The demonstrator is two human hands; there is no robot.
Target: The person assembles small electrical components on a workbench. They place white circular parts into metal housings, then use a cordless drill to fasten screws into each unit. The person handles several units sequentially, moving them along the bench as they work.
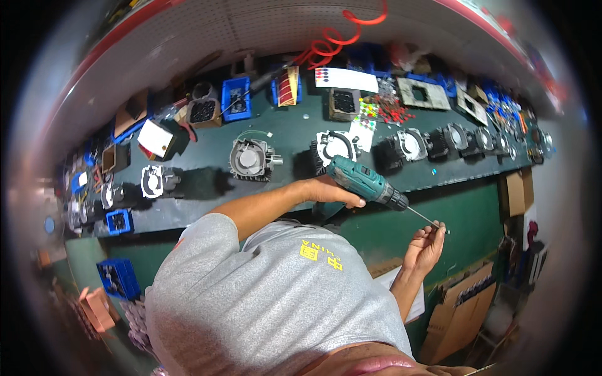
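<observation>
My left hand (323, 189) is wrapped round the grip of a teal cordless drill (360, 178) with a black chuck. From the chuck a long thin driver bit (421, 216) points down to the right, off the front of the bench. At its far end the fingertips of my right hand (427, 245) are pinched together; a small pale bit of something shows there, too small to name. Just beyond the drill stands a finned motor housing (334, 146) with a white ring, partly covered by the drill. Left of it sits an open grey metal housing (249, 160) with a thin wire.
More housings (409, 145) line the bench (295, 130) at right, others (153, 181) at left. Along the back are blue bins (236, 99), boxes of screws (343, 103), red small parts (392, 110) and a coiled red air hose (326, 45). Cardboard (458, 313) leans below right.
</observation>
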